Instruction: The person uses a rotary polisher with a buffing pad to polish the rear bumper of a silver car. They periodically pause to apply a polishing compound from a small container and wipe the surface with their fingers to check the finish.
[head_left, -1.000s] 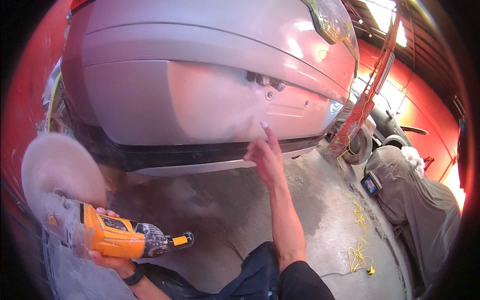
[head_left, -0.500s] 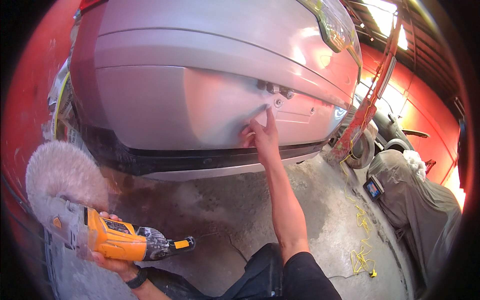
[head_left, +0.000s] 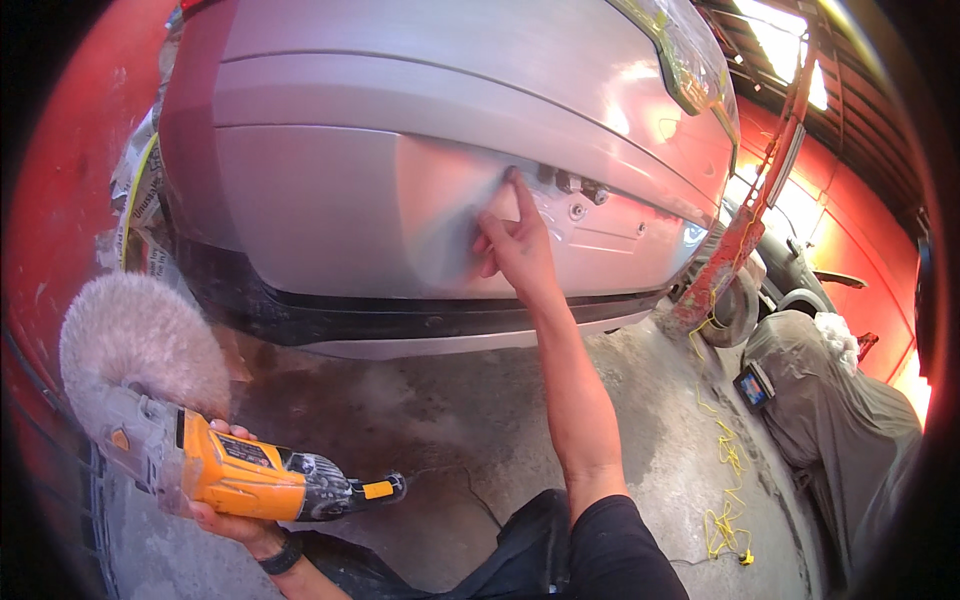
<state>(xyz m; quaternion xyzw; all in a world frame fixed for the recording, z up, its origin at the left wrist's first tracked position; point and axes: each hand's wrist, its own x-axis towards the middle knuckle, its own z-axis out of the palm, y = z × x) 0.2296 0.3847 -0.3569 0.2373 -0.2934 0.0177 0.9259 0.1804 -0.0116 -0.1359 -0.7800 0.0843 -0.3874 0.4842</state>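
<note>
My left hand grips a yellow and black power polisher from below, around its body. A round, fluffy off-white wool pad is fitted to its head, facing up and away from me. Ahead stands a silver car tailgate with a dull satin surface. My right hand reaches up to it, holding nothing visible. Its index finger is stretched out, the tip at the upper edge of the recessed panel, left of the small black fittings. The other fingers are loosely bent near the surface.
Below the tailgate runs a black bumper. Newspaper masking hangs at the car's left side by a red wall. At right are a red post, a yellow cord on the concrete floor, and a grey-covered object.
My right fingertip has moved left and up along the panel, away from the round hole toward the recess's upper edge. The left hand still holds the polisher; the view has shifted slightly.
</note>
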